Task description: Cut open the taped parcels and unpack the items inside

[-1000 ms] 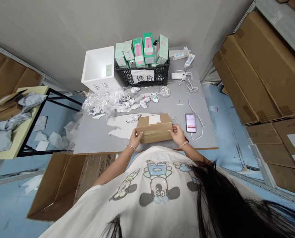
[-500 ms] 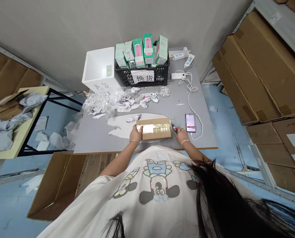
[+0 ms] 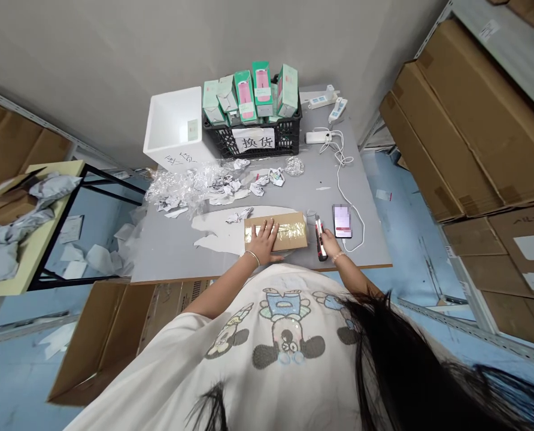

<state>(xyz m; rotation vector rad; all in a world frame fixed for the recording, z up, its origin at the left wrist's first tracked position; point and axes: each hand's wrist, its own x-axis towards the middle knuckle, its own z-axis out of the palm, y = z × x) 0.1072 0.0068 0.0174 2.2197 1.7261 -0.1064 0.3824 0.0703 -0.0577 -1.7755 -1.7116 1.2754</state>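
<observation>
A flat cardboard box (image 3: 294, 234) with shiny clear tape along its top lies near the table's front edge. My left hand (image 3: 263, 240) rests on the box's left part, fingers spread across the tape. To the right of the box, my right hand (image 3: 330, 242) grips a red and black utility knife (image 3: 319, 240), which lies lengthwise, away from me. Whether its blade is out I cannot tell. A phone (image 3: 342, 220) with a lit screen and a white cable lies just beyond my right hand. White torn paper (image 3: 217, 227) spreads under and left of the box.
At the back of the grey table (image 3: 168, 251) stand a white foam box (image 3: 152, 129) and a black crate (image 3: 289, 134) full of green boxes. Bubble wrap (image 3: 181, 185) and crumpled paper lie before them. Power strips (image 3: 317, 137) sit back right; an opened carton (image 3: 100, 341) stands on the floor.
My left hand has gone from gripping the box's left edge to lying spread on its top. The knife has swung away from the box's right end and now shows its whole length.
</observation>
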